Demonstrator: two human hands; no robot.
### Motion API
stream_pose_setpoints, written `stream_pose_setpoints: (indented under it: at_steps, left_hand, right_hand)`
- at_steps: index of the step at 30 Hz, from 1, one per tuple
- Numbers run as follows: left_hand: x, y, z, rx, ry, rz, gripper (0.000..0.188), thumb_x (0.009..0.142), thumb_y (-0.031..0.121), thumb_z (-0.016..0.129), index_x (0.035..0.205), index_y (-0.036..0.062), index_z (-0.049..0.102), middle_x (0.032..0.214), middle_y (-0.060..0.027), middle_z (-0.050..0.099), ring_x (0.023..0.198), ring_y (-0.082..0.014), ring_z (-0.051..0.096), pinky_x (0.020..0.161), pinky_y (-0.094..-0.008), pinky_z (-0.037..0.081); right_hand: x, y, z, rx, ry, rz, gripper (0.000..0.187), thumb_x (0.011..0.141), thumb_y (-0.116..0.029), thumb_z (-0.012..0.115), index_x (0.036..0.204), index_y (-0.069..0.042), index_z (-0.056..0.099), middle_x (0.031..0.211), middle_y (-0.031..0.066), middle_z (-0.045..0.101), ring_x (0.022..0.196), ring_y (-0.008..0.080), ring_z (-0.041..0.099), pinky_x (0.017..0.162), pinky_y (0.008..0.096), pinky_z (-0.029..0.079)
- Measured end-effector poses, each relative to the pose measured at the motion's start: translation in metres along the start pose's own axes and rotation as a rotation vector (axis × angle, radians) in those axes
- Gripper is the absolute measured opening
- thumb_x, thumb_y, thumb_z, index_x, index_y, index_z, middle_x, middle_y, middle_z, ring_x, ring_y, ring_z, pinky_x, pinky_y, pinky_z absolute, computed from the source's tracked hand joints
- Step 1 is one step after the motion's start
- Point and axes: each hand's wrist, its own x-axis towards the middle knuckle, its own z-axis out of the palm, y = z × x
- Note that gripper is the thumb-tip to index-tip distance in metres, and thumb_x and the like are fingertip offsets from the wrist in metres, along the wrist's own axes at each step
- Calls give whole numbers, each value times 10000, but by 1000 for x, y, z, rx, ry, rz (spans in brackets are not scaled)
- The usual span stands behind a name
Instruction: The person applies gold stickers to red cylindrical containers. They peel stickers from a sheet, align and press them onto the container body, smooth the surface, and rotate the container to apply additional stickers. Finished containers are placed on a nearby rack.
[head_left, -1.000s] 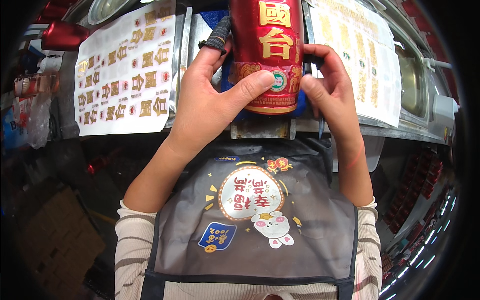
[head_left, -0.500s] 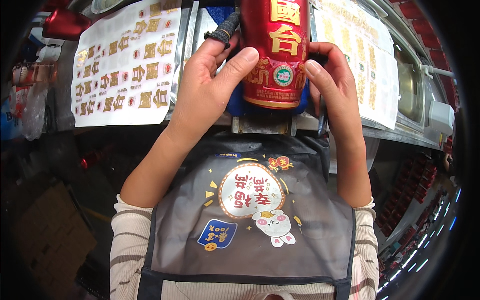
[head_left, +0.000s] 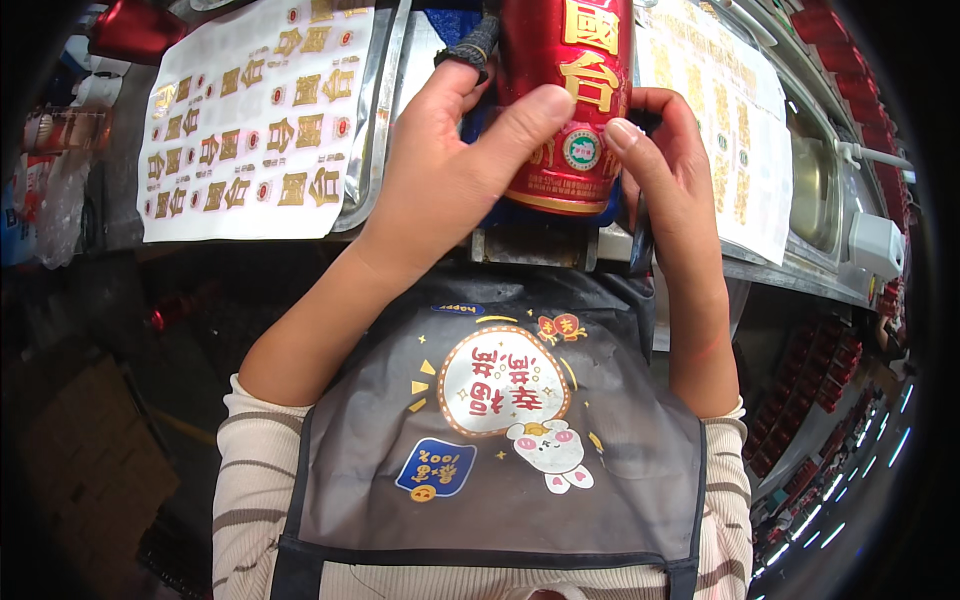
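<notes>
A shiny red bottle (head_left: 535,90) with raised gold characters and a round green-and-white emblem lies at the top middle, its gold-rimmed base toward me. It rests on a blue support (head_left: 500,215). My left hand (head_left: 450,150) grips it from the left, thumb pressed on its upper face beside the characters; a dark knitted cover wraps one finger. My right hand (head_left: 665,150) holds the right side, thumb tip near the emblem and fingers curled round behind, partly hidden. The bottle's far end is out of view.
On the left lies a white sheet of gold character stickers (head_left: 250,130); another sticker sheet (head_left: 720,120) lies on the right. Beyond it sits a metal basin (head_left: 815,200) with a white box (head_left: 877,240) nearby. A second red bottle (head_left: 135,35) lies far left. Stacked red items (head_left: 815,390) stand lower right.
The bottle has turned slightly, its characters and emblem shifting to the right. My left hand has moved right, its thumb sliding further across the bottle. My right hand stays nearly in place.
</notes>
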Motion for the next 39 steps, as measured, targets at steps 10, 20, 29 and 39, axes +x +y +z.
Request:
stream_pose_setpoints:
  at_steps: [10, 20, 29, 39]
  left_hand:
    - [0, -3, -3, 139, -75, 19, 571, 856, 167, 764, 1303, -40, 477, 1229, -154, 603, 1121, -188, 600, 955, -314, 505]
    - [-3, -4, -4, 207, -15, 79, 560, 830, 231, 792, 1221, -62, 518, 1165, -160, 646, 1070, -183, 629, 927, -320, 508]
    - [-18, -21, -27, 134, -120, 148, 634, 841, 167, 792, 1371, -22, 498, 1331, -108, 579, 1246, -171, 522, 1062, -318, 406]
    - [-19, -17, -26, 75, -92, 83, 571, 876, 146, 755, 1365, -16, 507, 1298, -97, 601, 1194, -161, 554, 1039, -308, 421]
  right_hand:
    - [1, 2, -6, 117, -54, 50, 498, 859, -226, 765, 1182, 8, 466, 1110, 148, 619, 844, 151, 683, 699, 238, 543]
    - [1, 18, -16, -64, -67, -76, 484, 890, -286, 719, 1241, -14, 527, 1151, 104, 616, 831, 99, 630, 634, 184, 474]
    - [-20, 24, -8, 56, -38, -140, 585, 870, -180, 741, 1365, -4, 485, 1187, 61, 617, 682, -14, 528, 535, 151, 399]
    - [-20, 23, -10, 114, -91, -133, 584, 863, -154, 744, 1351, 14, 472, 1271, 114, 553, 787, 74, 614, 708, 205, 504]
